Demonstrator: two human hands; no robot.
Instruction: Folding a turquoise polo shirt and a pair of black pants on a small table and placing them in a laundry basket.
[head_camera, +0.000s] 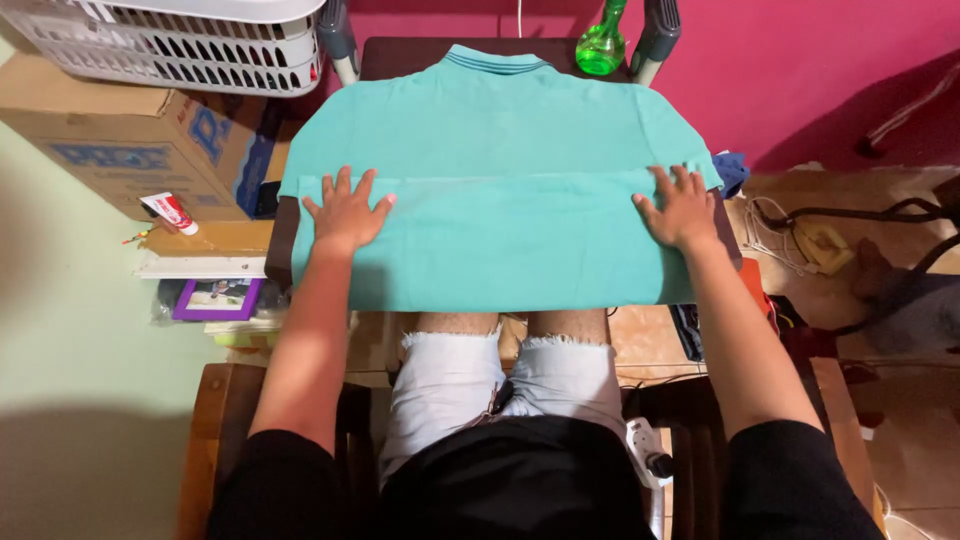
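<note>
Teal polo shirt (500, 170), soft knit, bottom folded up, left hand (345, 212) and right hand (682, 208) flat, fingers spread, grasping nothing

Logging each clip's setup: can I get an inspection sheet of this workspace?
Surface: small dark wooden table, almost covered.
Job's things: teal collared polo shirt, bottom part folded up.
Clutter: green glass bottle, white plastic laundry basket, cardboard box, toothpaste tube, purple picture frame.
Hands: left hand and right hand flat on the fold, fingers spread.
Cables: loose cords on floor, right.
Surroundings: magenta wall.
</note>
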